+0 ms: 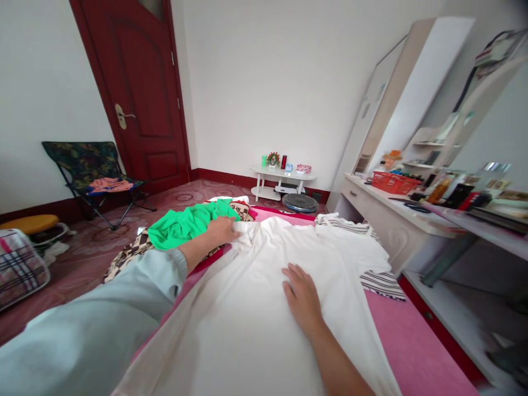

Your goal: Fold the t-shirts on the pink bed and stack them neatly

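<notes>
A white T-shirt [247, 324] is spread over the pink bed cover [416, 341], its collar end away from me. My left hand [224, 230] is closed on the shirt's bunched left sleeve. Flat on the middle of the shirt lies my right hand [302, 294], fingers stretched out and holding nothing. Beyond my left wrist, a bright green garment [192, 223] rests in a heap with brown patterned cloth [130, 256]. A black-and-white striped garment [381, 283] shows from under the shirt's right sleeve.
On the right stands a dressing table [371, 206] with a red basket [395, 182] and several bottles. A low white table [264, 171] is by the far wall, a round dark device [300, 202] before it. A folding chair [88, 165] stands left, near the red door [140, 82].
</notes>
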`<state>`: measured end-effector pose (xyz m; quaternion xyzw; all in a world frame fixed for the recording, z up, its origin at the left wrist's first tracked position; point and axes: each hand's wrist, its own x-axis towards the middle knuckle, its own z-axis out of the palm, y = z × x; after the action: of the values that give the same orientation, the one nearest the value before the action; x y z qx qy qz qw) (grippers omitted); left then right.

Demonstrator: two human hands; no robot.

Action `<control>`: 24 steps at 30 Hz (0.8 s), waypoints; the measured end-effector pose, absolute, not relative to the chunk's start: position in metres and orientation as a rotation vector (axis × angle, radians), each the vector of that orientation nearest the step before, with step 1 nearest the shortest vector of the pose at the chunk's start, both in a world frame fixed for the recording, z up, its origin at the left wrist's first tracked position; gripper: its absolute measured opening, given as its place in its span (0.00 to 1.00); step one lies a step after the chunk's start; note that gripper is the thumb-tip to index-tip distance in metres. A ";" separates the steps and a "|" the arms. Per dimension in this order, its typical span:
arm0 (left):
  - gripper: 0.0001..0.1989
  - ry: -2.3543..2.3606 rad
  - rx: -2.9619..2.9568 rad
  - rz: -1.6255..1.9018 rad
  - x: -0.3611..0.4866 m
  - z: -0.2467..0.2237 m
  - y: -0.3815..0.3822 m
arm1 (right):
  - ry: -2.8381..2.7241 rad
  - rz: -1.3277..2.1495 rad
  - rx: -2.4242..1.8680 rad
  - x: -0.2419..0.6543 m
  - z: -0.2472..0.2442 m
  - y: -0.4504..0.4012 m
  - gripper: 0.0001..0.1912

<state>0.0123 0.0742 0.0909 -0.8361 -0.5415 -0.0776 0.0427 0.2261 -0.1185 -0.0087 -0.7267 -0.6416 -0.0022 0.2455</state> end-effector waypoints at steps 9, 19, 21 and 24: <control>0.16 -1.830 -2.341 -0.466 0.011 0.135 0.131 | -1.743 0.001 -1.965 0.228 -0.009 -0.116 0.20; 0.16 -1.235 -2.723 -0.648 0.007 0.139 0.086 | -1.712 0.020 -1.948 0.226 -0.006 -0.118 0.20; 0.16 -0.769 -2.979 -0.472 0.005 0.121 0.042 | -1.702 0.018 -1.931 0.227 -0.006 -0.117 0.19; 0.14 -0.207 -3.119 -0.125 -0.005 0.092 -0.024 | -1.665 0.014 -1.906 0.229 -0.009 -0.115 0.19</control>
<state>-0.0048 -0.0236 0.0920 -0.9970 -0.0663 -0.0399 0.0066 0.2286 -0.1150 -0.0092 -0.7184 -0.6274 0.0055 0.3005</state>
